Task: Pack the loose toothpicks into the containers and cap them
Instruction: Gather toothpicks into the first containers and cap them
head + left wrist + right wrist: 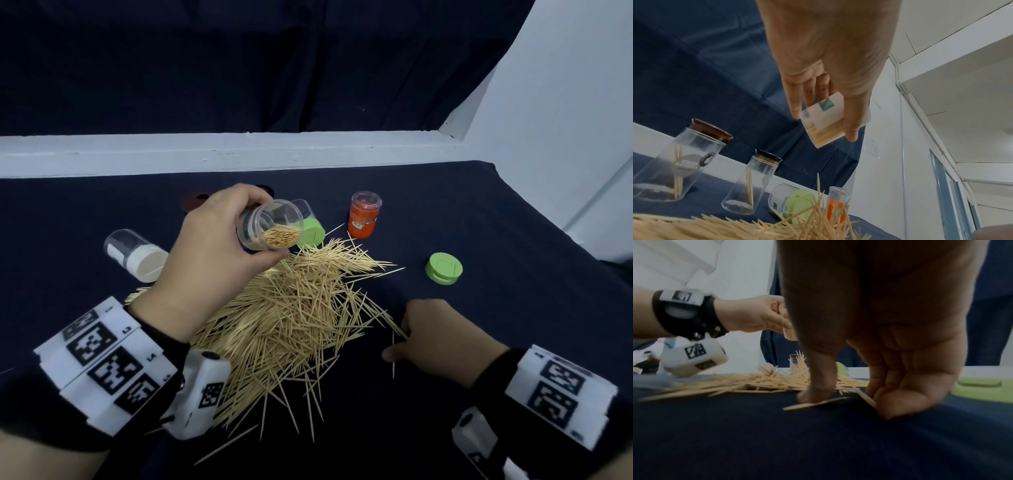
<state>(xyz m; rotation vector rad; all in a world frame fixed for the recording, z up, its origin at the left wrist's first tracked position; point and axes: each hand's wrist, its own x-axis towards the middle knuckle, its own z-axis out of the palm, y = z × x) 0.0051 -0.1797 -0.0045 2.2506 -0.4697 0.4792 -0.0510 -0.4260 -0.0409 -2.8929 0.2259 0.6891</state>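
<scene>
While left hand (212, 253) grips tilted clear container (270, 224) part-filled with toothpicks, right hand (442, 337) fingers pinch pale pile (291, 308) edge.

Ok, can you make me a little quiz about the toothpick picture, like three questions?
1. True or false: the clear jar in the left hand already has toothpicks in it.
2. Which lid lies alone on the cloth near the right hand? A red, B green, C white.
3. Fill in: the orange jar stands ____ on the table.

Key: 1 true. 2 B, the green lid. 3 upright.
</scene>
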